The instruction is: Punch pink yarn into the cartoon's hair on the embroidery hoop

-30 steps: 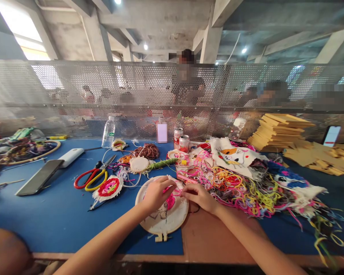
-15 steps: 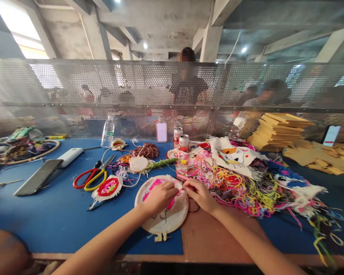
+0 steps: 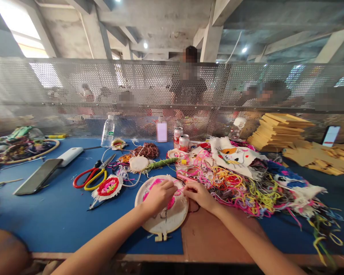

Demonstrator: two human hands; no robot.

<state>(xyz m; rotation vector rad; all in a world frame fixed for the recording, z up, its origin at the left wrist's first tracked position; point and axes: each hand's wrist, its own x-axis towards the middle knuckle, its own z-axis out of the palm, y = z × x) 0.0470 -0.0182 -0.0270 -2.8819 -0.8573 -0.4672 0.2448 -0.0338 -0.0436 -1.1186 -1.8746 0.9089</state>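
Note:
A round embroidery hoop [image 3: 160,225] with white cloth and pink stitching lies on the blue table [image 3: 54,217] in front of me. My left hand [image 3: 157,196] rests on the hoop, fingers curled over the pink patch. My right hand [image 3: 199,194] is at the hoop's right rim, fingers pinched together at a pink strand; what it grips is too small to name. A tangle of coloured yarn [image 3: 240,187] lies just right of my right hand.
Red and yellow scissors [image 3: 90,177], a pink round patch [image 3: 107,188], a phone [image 3: 37,176], a white power bank [image 3: 70,156], a bottle [image 3: 108,131], two cans [image 3: 181,140], and stacked yellow boards [image 3: 278,131] surround the hoop. A perforated metal screen [image 3: 132,95] with people behind it bounds the table's far side.
My left hand slid slightly right and down over the hoop, uncovering more pink stitching at its upper left. My right hand stays pinched at the rim.

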